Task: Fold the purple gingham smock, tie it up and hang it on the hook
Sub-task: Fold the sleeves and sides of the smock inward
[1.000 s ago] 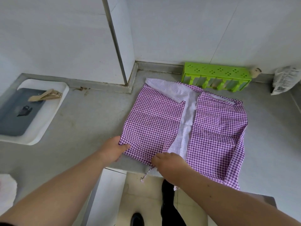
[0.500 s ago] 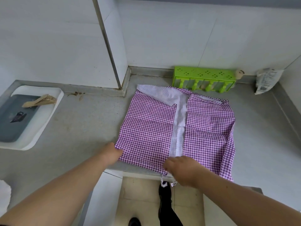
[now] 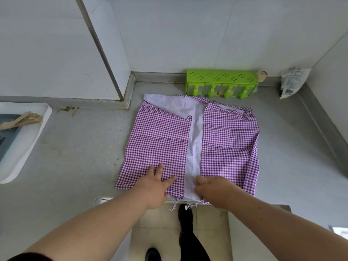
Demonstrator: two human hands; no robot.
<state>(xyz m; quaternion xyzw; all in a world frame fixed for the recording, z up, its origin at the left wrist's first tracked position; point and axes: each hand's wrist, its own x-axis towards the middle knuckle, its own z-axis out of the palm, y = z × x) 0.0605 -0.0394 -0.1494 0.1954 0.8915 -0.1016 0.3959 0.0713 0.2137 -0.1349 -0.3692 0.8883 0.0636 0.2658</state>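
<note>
My left hand (image 3: 156,187) lies flat, palm down, on the near part of the purple gingham smock (image 3: 160,144), fingers spread wide and pressing the left checked panel against the counter (image 3: 75,147); it grips nothing. My right hand (image 3: 212,189) rests on the near edge of the right panel, just beside the pale strip of lining that runs up the middle. Its fingers are curled under, and I think they are pinching the hem there, though the knuckles hide the fingertips and I cannot be sure.

The smock is spread on the grey counter with both side panels folded in toward the middle, not quite meeting, so the pale lining shows between them and at the far left corner. Its near edge reaches the counter's lip, and two short ties (image 3: 174,205) dangle over it between my wrists. A loose fold of cloth trails down the right side.

At the far wall, just beyond the smock, stands a green plastic rack (image 3: 222,80) with cut-out patterns along its top. To its right a small crumpled packet (image 3: 291,81) leans in the corner; it carries dark print, too small to read. At the far left a white tray (image 3: 24,147) holds a grey pad and some wooden clips (image 3: 24,119).
</note>
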